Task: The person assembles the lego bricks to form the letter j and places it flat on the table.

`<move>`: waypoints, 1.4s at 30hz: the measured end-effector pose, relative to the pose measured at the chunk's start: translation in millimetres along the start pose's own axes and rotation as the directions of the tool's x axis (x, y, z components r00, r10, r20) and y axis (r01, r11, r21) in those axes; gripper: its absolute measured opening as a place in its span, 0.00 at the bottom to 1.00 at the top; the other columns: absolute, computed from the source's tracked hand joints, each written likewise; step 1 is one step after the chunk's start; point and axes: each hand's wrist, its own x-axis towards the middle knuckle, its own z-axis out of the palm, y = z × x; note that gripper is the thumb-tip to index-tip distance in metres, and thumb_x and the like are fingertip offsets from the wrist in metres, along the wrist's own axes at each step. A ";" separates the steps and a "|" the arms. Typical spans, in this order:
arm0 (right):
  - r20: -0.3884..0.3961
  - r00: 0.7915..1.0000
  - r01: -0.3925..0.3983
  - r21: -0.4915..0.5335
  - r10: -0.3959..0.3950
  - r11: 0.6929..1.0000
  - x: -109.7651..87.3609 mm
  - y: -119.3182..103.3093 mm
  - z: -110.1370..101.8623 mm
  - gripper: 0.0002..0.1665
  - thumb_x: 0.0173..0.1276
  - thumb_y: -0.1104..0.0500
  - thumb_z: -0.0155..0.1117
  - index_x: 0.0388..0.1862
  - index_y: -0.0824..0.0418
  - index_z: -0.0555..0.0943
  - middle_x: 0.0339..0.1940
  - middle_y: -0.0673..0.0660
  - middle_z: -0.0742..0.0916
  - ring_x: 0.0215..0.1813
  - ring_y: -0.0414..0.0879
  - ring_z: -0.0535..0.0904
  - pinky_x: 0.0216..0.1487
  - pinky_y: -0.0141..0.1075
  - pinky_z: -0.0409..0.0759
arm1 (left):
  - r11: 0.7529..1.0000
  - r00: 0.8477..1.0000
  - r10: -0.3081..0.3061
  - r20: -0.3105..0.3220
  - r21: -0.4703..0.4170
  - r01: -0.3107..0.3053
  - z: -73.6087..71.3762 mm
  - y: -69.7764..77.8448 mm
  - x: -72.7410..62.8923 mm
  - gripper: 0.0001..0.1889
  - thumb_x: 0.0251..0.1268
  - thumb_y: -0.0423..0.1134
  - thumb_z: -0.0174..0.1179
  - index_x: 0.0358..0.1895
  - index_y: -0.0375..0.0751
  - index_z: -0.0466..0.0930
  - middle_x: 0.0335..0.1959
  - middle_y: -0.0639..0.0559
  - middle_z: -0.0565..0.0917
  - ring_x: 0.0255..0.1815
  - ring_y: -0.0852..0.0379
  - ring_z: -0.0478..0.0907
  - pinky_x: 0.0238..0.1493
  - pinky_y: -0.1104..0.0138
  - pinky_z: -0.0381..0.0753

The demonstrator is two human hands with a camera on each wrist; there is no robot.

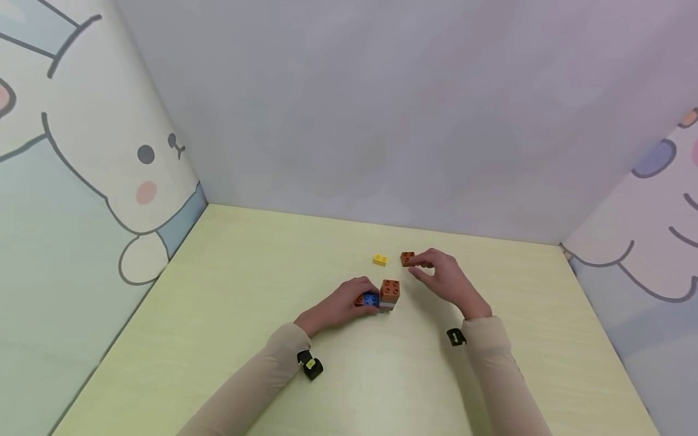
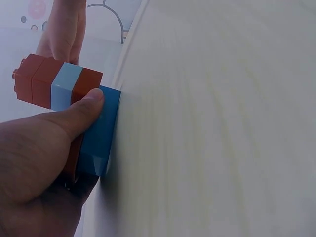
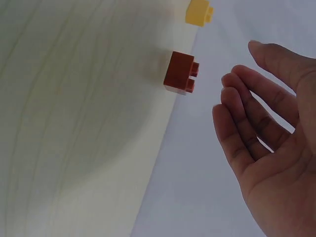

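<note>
My left hand [image 1: 342, 303] grips a built piece of toy building bricks standing on the table. Its lowest part is a long blue brick [image 2: 102, 131], and one end carries a tower of reddish-brown bricks [image 1: 390, 287] with a pale band [image 2: 65, 86] between them. In the left wrist view, the thumb presses the piece where tower and base meet; the other fingers are mostly hidden. A loose reddish-brown brick [image 3: 178, 71] lies studs up beyond the tower. Beside it hovers my right hand [image 1: 444, 280], fingers loosely bent with nothing between them; the right wrist view shows a gap to the brick.
A small yellow brick [image 1: 380, 260] lies left of the loose brown one. The pale wooden table [image 1: 262, 254] meets a plain grey wall [image 1: 360, 121] at the back. Side walls with cartoon animals [image 1: 109, 151] stand left and right.
</note>
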 end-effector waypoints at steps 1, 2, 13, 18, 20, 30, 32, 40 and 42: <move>-0.003 1.000 -0.015 -0.002 0.015 1.000 1.4 1.8 0.6 0.14 0.71 0.57 0.69 0.52 0.62 0.87 0.49 0.60 0.88 0.53 0.58 0.84 0.58 0.56 0.83 | 1.000 1.000 0.001 0.001 0.002 -0.001 -0.1 0.1 -0.1 0.21 0.72 0.53 0.63 0.62 0.48 0.79 0.56 0.56 0.82 0.55 0.62 0.77 0.61 0.66 0.78; -0.005 1.000 -0.030 -0.007 0.030 1.000 2.8 3.5 1.5 0.15 0.72 0.57 0.69 0.52 0.62 0.87 0.49 0.61 0.88 0.54 0.58 0.84 0.58 0.56 0.82 | 1.000 1.000 0.001 0.003 0.004 -0.001 -0.2 0.2 -0.3 0.22 0.72 0.53 0.63 0.62 0.47 0.79 0.56 0.55 0.82 0.56 0.62 0.77 0.61 0.65 0.78; -0.013 0.996 -0.088 -0.065 0.087 0.994 19.0 17.7 8.6 0.25 0.69 0.56 0.72 0.60 0.69 0.82 0.54 0.67 0.85 0.55 0.62 0.82 0.58 0.55 0.81 | 1.000 1.000 0.003 0.008 0.019 -0.004 -0.5 0.3 -1.1 0.21 0.72 0.52 0.63 0.62 0.47 0.79 0.57 0.55 0.82 0.56 0.61 0.78 0.61 0.65 0.79; 0.021 0.995 -0.091 -0.075 0.093 0.993 26.3 23.9 11.0 0.29 0.69 0.56 0.72 0.63 0.70 0.79 0.55 0.68 0.84 0.57 0.62 0.81 0.60 0.56 0.80 | 1.000 1.000 0.007 0.008 0.020 -0.007 -1.2 0.9 -1.6 0.21 0.72 0.52 0.63 0.62 0.47 0.79 0.57 0.54 0.82 0.56 0.61 0.78 0.61 0.65 0.79; 0.034 0.996 -0.085 -0.076 0.088 0.993 28.5 26.5 11.8 0.29 0.69 0.57 0.72 0.64 0.71 0.79 0.55 0.68 0.83 0.58 0.63 0.81 0.60 0.56 0.80 | 1.000 1.000 0.009 0.008 0.020 -0.009 -1.2 1.0 -1.6 0.21 0.73 0.52 0.62 0.62 0.47 0.79 0.57 0.55 0.82 0.56 0.61 0.78 0.60 0.65 0.79; 0.064 0.994 -0.086 -0.078 0.091 0.993 32.8 30.9 12.0 0.26 0.69 0.58 0.71 0.62 0.69 0.80 0.54 0.67 0.84 0.57 0.61 0.81 0.60 0.56 0.80 | 1.000 1.000 0.005 0.009 0.018 -0.005 0.2 0.8 -0.5 0.21 0.73 0.53 0.62 0.62 0.49 0.79 0.56 0.56 0.81 0.55 0.62 0.77 0.61 0.66 0.78; 0.066 0.993 -0.089 -0.085 0.095 0.992 33.1 31.5 12.3 0.25 0.69 0.57 0.72 0.61 0.68 0.81 0.54 0.66 0.85 0.56 0.60 0.81 0.60 0.55 0.80 | 1.000 1.000 0.004 0.007 0.019 -0.004 0.1 1.1 -0.6 0.21 0.72 0.53 0.62 0.62 0.49 0.79 0.56 0.56 0.82 0.56 0.63 0.77 0.61 0.66 0.78; 0.071 0.991 -0.109 -0.067 0.114 0.992 33.6 29.6 13.2 0.22 0.69 0.54 0.72 0.56 0.66 0.83 0.52 0.64 0.86 0.55 0.59 0.82 0.59 0.54 0.81 | 1.000 1.000 0.003 0.003 0.014 -0.003 1.0 0.3 -1.1 0.21 0.72 0.53 0.62 0.62 0.49 0.79 0.56 0.57 0.81 0.55 0.63 0.77 0.61 0.66 0.78; 0.077 0.989 -0.121 -0.058 0.126 0.991 32.9 28.9 13.0 0.21 0.69 0.53 0.72 0.55 0.65 0.84 0.52 0.63 0.86 0.55 0.58 0.82 0.60 0.53 0.81 | 1.000 1.000 0.004 0.002 0.017 -0.004 0.8 0.3 -1.1 0.21 0.73 0.54 0.62 0.62 0.49 0.79 0.56 0.56 0.82 0.56 0.63 0.77 0.61 0.66 0.78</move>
